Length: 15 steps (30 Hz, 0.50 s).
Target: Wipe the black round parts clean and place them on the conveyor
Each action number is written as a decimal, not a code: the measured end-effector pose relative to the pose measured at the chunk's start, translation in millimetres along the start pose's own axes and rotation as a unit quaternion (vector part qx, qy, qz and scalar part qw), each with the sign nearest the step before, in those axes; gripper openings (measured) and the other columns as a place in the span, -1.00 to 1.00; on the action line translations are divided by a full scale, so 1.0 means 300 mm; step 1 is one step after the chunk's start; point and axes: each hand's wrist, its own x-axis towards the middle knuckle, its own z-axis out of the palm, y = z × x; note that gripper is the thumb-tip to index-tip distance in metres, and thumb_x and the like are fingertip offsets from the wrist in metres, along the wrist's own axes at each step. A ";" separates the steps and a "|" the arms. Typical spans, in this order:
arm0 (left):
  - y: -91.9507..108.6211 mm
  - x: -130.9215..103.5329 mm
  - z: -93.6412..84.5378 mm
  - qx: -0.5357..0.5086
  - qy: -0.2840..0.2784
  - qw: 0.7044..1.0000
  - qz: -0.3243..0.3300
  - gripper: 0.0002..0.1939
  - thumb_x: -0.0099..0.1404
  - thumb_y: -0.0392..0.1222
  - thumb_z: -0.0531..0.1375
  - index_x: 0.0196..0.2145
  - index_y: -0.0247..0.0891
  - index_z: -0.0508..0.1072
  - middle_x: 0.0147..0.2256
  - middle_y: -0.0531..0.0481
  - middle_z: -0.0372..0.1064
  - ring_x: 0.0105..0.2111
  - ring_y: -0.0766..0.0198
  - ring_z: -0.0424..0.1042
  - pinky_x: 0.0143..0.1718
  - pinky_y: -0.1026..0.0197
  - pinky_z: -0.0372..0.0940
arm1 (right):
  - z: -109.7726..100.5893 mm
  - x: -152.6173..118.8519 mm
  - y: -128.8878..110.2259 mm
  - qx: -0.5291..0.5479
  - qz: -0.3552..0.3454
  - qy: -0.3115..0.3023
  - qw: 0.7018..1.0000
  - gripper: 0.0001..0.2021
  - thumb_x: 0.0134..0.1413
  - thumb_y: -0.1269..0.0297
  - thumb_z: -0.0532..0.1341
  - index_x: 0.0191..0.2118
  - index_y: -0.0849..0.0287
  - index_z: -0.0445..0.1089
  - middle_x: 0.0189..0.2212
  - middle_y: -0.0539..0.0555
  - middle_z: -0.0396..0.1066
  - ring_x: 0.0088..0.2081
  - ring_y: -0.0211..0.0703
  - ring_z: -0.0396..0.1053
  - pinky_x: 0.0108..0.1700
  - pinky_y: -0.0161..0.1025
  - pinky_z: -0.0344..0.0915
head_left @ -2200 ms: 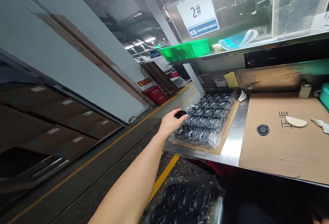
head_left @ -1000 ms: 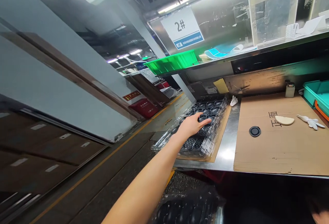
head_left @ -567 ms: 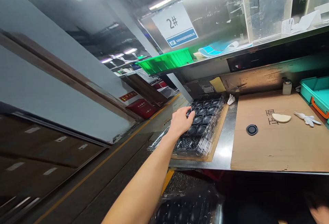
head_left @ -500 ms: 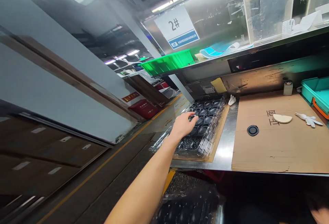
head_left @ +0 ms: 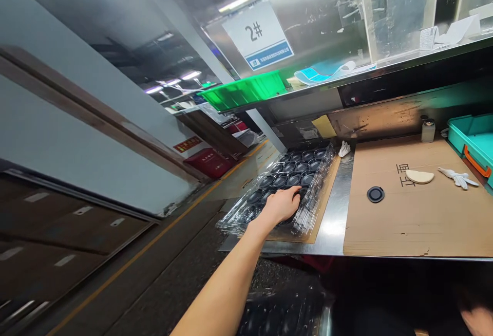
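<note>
My left hand [head_left: 283,206] reaches into the near right part of a clear plastic tray [head_left: 241,218]. Its fingers are curled down with the thumb close to the forefinger, and the tips are partly lost against the dark cups. They touch a spot where a black round part sits, but what is pinched is hidden. Rows of black round parts [head_left: 295,179] fill the tray's compartments. At the lower right edge my right hand [head_left: 477,320] is blurred and cut off, away from the bench. One loose black round part [head_left: 375,194] lies on a cardboard sheet [head_left: 377,228].
On the cardboard lie a cream half-round pad [head_left: 419,176] and a white glove [head_left: 460,178]. Behind stand a small bottle [head_left: 428,130] and a teal bin [head_left: 470,138]. A green tray [head_left: 244,91] rests on the shelf above. More trays [head_left: 281,315] sit below the bench.
My left hand has moved toward me and down, from above the tray's middle rows to its near right cups. The view has shifted slightly. My right hand stays low at the edge.
</note>
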 end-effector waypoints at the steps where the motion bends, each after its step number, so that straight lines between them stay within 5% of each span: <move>1: -0.004 -0.001 0.003 -0.010 0.003 1.000 0.000 -0.46 0.39 -0.05 -0.04 0.24 -0.16 0.40 0.07 -0.16 0.52 0.11 -0.03 0.45 0.13 -0.02 0.28 | -0.002 -0.001 -0.006 0.001 -0.003 0.015 1.000 -0.60 -0.03 -0.01 0.07 -0.33 -0.03 0.65 -0.37 0.16 0.60 -0.37 0.05 0.56 -0.35 -0.19 0.46; 15: -0.024 -0.002 -0.015 -0.120 0.012 0.993 -0.001 -0.46 0.31 0.12 0.11 0.15 -0.16 0.47 0.07 -0.09 0.53 0.09 0.03 0.47 0.12 0.10 0.31 | -0.055 -0.009 -0.064 -0.017 -0.006 0.007 1.000 -0.64 0.06 0.11 0.13 -0.16 0.05 0.63 -0.27 0.16 0.59 -0.26 0.07 0.58 -0.21 -0.18 0.48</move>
